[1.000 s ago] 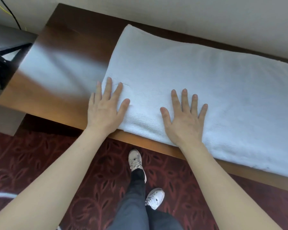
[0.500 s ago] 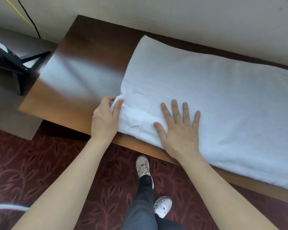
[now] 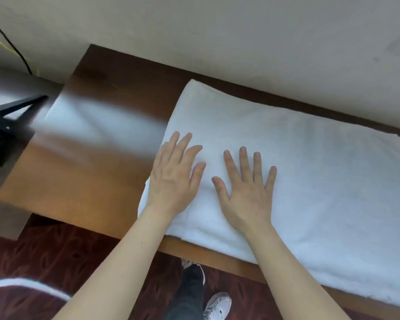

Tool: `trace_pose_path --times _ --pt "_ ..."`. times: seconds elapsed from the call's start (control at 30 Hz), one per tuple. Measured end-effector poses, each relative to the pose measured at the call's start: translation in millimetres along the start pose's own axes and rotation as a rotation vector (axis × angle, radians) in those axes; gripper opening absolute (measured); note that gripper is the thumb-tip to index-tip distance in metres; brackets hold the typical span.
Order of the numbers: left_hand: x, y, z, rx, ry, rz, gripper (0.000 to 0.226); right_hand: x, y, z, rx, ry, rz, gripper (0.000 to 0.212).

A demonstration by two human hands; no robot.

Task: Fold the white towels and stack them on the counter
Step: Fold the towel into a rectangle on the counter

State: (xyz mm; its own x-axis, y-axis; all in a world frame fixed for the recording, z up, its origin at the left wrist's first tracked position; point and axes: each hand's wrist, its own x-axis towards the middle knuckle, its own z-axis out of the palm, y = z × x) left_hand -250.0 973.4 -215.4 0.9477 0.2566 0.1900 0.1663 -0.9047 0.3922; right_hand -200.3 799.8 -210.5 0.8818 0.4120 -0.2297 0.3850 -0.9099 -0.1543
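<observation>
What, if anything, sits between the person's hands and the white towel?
Nothing visible. The left hand and right hand both lie flat directly on the white towel, which rests on the wooden counter.

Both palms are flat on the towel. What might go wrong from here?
The white towel has its near edge along the front edge of the counter; a pull toward the body might drag it onto the carpet.
The left hand sits at the towel's left end, the right hand beside it; uneven pressing may bunch the cloth.
Its right end runs out of view, so alignment there is unchecked.
</observation>
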Motion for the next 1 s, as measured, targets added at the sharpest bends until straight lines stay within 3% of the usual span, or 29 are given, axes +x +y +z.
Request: trace_pose_path --times 0.13,0.23,0.3,0.43,0.6,0.73,0.87,0.93,1.0 --pt "39.6 -27.4 18.8 0.202 -0.244 0.079 0.063 32.3 50.3 -7.1 -0.028 0.023 0.097 0.065" --pt "57.3 -65.6 5.6 0.257 -0.279 -0.154 0.073 34.3 111.8 -17.3 -0.007 0.052 0.227 0.068" --pt "69.8 -68.9 0.2 0.299 -0.272 -0.201 0.079 30.1 147.9 -24.8 0.016 0.072 0.356 0.071" --pt "97.9 -2.4 17.4 0.238 -0.148 0.022 0.073 40.1 157.2 -34.1 0.024 0.096 0.396 0.073" --pt "121.6 72.1 68.2 0.183 -0.373 0.266 0.069 63.2 158.7 -33.6 0.013 0.109 0.248 0.07" --pt "129.7 57.5 75.8 0.199 -0.349 0.202 0.065 63.2 211.2 -34.2 -0.019 0.106 0.297 0.071" --pt "136.3 38.1 65.3 0.243 -0.336 0.026 0.073 50.2 263.4 -41.4 0.038 0.124 0.44 0.077" --pt "135.7 52.4 67.0 0.254 -0.335 -0.032 0.079 45.2 272.7 -46.1 0.084 0.138 0.515 0.079" --pt "132.2 87.7 77.0 0.207 -0.336 -0.012 0.082 44.9 266.2 -49.3 0.085 0.164 0.477 0.076"
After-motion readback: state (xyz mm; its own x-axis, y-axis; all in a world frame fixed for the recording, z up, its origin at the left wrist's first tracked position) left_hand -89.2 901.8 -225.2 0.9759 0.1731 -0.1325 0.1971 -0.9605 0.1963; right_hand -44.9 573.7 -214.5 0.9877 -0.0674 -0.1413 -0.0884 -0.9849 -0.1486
